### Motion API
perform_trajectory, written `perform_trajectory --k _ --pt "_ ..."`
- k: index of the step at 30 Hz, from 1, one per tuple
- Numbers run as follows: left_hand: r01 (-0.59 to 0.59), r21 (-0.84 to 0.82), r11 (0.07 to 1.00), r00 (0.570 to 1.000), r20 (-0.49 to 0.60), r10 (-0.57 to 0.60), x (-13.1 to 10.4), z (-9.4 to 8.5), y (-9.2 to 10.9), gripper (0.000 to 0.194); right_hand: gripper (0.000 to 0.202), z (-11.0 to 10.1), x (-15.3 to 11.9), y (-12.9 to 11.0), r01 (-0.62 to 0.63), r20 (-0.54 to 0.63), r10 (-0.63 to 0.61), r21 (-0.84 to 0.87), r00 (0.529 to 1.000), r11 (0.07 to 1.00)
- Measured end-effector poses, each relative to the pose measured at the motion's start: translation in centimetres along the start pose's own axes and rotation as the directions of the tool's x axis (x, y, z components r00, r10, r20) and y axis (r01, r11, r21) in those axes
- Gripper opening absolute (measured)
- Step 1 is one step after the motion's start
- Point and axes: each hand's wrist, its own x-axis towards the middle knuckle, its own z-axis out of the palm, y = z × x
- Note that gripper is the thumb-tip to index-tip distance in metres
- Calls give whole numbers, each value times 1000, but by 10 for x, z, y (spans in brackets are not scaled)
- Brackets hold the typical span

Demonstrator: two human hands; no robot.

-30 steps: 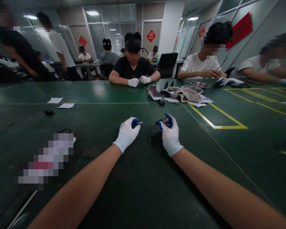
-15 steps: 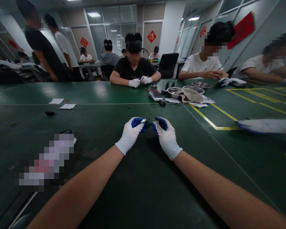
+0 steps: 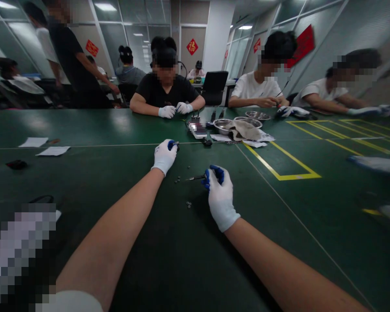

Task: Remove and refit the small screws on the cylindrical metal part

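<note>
My left hand (image 3: pixel 165 157), in a white glove with blue fingertips, is closed around a small dark part (image 3: pixel 176 145) with a metallic glint, mostly hidden by the fingers. Nearer to me, my right hand (image 3: pixel 220 195) grips a slim screwdriver-like tool (image 3: pixel 196 178). Its thin metal shaft points left, above the green tabletop (image 3: pixel 156 251). Several small metal nuts lie below and around the tip: a loose group (image 3: pixel 177 179), a tight cluster (image 3: pixel 189 204) and a single nut (image 3: pixel 188 167).
Across the table, a person (image 3: pixel 167 86) works with gloved hands. Metal bowls (image 3: pixel 221 126), a grey cloth (image 3: pixel 245 131) and dark parts stand at the back right. White papers (image 3: pixel 53 151) and a black object (image 3: pixel 16 164) lie left. Yellow tape (image 3: pixel 299 177) marks the right side.
My hands have separated. The left has moved away and left with its part, while the right now shows the tool. Small nuts are now visible on the table. The view has shifted right.
</note>
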Motion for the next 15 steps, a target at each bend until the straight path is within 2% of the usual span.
perform_trajectory --k 4,7,9,13,15 --pt "-76 97 992 997 30 73 27 14 -4 32 42 2 -7 -7 -1 14 2 -56 1000 998" --pt "-106 140 984 992 83 95 38 16 -10 38 41 2 -9 -11 7 16 -5 -102 1000 995" --pt "-107 138 985 993 57 100 42 14 -15 42 42 2 -10 -12 -1 18 3 -115 1000 993" --pt "38 166 985 993 -120 -18 49 2 -33 47 43 -1 -9 -10 -2 28 5 -117 1000 993" --pt "108 232 967 993 -69 -95 52 -4 -43 52 43 -2 -7 -8 7 29 -4 -110 1000 994"
